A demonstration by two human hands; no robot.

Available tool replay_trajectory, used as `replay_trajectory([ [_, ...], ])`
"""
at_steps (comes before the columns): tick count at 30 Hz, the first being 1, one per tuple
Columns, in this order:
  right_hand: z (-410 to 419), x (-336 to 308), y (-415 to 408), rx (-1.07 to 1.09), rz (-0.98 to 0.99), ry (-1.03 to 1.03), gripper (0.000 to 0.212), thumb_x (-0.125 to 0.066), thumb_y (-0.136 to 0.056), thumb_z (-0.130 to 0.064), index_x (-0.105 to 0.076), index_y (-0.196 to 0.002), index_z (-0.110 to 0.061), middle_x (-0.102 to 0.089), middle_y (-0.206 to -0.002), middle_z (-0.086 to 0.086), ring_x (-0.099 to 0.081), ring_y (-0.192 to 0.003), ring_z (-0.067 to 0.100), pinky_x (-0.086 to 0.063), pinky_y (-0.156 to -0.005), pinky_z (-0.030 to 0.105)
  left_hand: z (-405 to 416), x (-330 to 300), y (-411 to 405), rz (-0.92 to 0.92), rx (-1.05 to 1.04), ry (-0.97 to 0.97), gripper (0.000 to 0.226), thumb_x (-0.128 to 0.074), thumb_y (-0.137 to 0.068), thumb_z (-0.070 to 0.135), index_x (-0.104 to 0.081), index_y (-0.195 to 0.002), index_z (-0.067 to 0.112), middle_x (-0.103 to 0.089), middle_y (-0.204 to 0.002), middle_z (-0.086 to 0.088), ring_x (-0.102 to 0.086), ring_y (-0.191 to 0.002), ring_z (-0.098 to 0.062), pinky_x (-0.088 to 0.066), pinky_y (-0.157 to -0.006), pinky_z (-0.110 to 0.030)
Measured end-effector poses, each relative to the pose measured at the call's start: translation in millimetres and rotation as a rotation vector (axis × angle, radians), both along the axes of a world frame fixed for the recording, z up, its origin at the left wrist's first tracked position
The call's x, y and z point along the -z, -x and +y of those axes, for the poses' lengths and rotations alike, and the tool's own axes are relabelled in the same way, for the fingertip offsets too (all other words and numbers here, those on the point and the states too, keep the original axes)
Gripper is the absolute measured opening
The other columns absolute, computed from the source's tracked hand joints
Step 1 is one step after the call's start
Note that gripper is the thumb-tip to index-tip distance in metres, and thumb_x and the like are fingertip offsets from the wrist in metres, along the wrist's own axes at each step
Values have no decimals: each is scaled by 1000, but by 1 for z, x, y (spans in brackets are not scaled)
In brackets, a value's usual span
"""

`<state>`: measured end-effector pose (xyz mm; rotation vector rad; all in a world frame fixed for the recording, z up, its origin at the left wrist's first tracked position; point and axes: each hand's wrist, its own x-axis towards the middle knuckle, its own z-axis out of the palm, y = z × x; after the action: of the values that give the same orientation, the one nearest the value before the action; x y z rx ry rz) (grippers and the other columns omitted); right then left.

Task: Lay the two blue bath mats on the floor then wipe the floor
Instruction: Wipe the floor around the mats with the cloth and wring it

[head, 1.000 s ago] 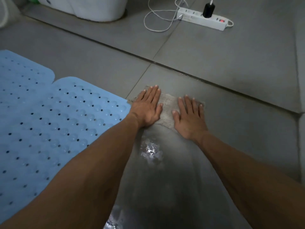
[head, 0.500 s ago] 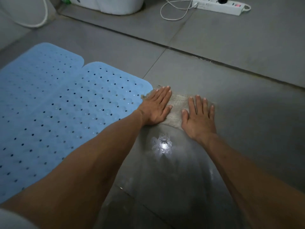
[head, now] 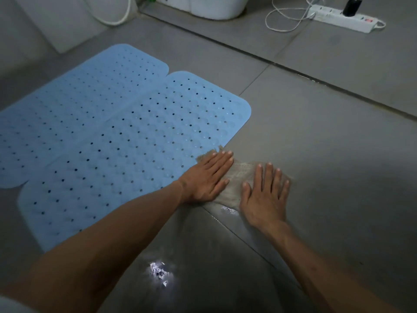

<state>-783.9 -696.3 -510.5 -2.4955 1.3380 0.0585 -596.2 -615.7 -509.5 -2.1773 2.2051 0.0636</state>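
Two blue perforated bath mats lie flat side by side on the grey tiled floor (head: 327,141): the nearer mat (head: 140,159) and the farther mat (head: 74,105). A beige frayed cloth (head: 240,177) lies on the floor at the nearer mat's right edge. My left hand (head: 207,177) presses flat on the cloth's left part, fingers together. My right hand (head: 266,193) presses flat on its right part, fingers spread. A wet shiny streak (head: 180,256) runs on the tiles between my forearms.
A white power strip (head: 343,18) with a black plug and a coiled white cable (head: 286,19) lies at the far right. A white rounded base (head: 209,7) stands at the far middle. A white hose (head: 112,16) curves at the far left. A floor groove (head: 293,71) crosses diagonally.
Both hands have pulled the cloth back toward me, away from the floor groove and along the mat's right edge. The wet streak and glare now sit nearer to me.
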Motion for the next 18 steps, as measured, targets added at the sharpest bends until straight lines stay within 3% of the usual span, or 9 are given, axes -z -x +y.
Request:
replay_trajectory([
  [10, 117, 5, 0, -229, 32, -96, 71, -6, -100, -52, 22, -154, -16, 35, -159, 7, 37, -144, 27, 23, -116, 52, 147, -6, 9, -6, -30, -49, 63, -20, -104, 41, -10, -153, 3, -6, -162, -14, 0, -151, -23, -11, -122, -42],
  [12, 138, 10, 1, -286, -11, -68, 72, -13, -100, -52, 7, -157, -13, 22, -163, 10, 25, -150, 28, 15, -118, 54, 175, -8, 17, 0, -63, -77, 63, -20, -104, 40, -9, -153, 3, -4, -162, -15, 1, -151, -23, -12, -121, -43],
  [15, 167, 12, 1, -380, -40, -7, 71, -32, -98, -49, -23, -155, -8, -12, -165, 17, -8, -153, 36, -7, -117, 58, 219, -10, 26, 17, -115, -93, 63, -26, -103, 37, -14, -153, 1, -7, -162, -17, -4, -151, -27, -17, -119, -45],
  [18, 193, 10, 0, -497, -79, -13, 71, -40, -95, -48, -32, -153, -7, -21, -163, 18, -16, -151, 37, -13, -115, 58, 260, -14, 33, 29, -137, -105, 63, -32, -101, 36, -20, -151, 0, -12, -162, -16, -10, -150, -28, -19, -117, -46],
])
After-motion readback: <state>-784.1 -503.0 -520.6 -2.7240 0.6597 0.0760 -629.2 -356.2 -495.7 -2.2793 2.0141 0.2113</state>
